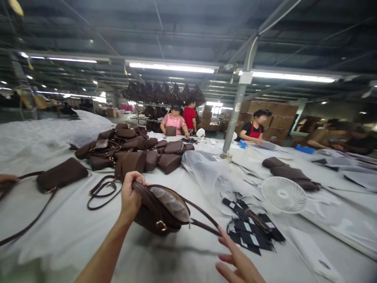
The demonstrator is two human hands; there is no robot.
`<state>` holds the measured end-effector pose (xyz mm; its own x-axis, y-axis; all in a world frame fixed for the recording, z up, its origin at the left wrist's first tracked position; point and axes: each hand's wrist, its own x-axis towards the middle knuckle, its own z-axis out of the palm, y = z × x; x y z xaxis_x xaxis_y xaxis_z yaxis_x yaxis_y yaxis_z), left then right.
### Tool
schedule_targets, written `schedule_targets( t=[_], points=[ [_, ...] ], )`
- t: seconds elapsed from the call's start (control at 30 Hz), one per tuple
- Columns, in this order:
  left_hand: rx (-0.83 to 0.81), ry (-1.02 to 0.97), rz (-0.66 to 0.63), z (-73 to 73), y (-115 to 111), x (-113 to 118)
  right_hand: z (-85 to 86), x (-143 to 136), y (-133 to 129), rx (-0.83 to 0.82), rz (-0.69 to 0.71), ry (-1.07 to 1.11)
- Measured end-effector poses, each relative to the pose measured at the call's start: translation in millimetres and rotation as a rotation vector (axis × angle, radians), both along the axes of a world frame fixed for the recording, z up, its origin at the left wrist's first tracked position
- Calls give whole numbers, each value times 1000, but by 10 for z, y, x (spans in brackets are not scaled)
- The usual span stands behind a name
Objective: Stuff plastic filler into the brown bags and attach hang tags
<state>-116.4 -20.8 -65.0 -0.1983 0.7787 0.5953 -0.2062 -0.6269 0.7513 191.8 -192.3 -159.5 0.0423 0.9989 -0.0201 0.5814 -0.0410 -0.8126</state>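
Observation:
A dark brown handbag (156, 220) hangs tilted above the white-covered table. My left hand (131, 195) is closed around its upper left edge. The bag's mouth gapes, showing pale, crinkled stuffing (171, 202) inside, and a gold ring fitting (161, 225) sits on its side. From the bag a long strap (203, 211) stretches right toward my right hand (237, 259). That hand's fingers are spread, and the index fingertip meets the strap's bend; whether the thumb also touches it I cannot tell. Just beyond the right hand lie black tags (250, 232) with white labels.
Brown bags (141, 145) are piled behind my left hand. At far left, another person's hand (7, 180) is near a brown bag (61, 175). A white fan (283, 194), clear plastic (206, 169) and a post (239, 110) stand rightward. Several people work across the table.

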Motion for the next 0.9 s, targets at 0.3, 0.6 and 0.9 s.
schedule_targets(
  t=[0.3, 0.6, 0.9],
  points=[
    [-57, -381, -224, 323, -178, 527, 378, -672, 601, 437, 93, 201],
    [-422, -312, -370, -223, 81, 501, 611, -224, 393, 575, -92, -205],
    [-548, -72, -409, -893, 153, 134, -190, 884, 374, 240, -277, -525]
  ],
)
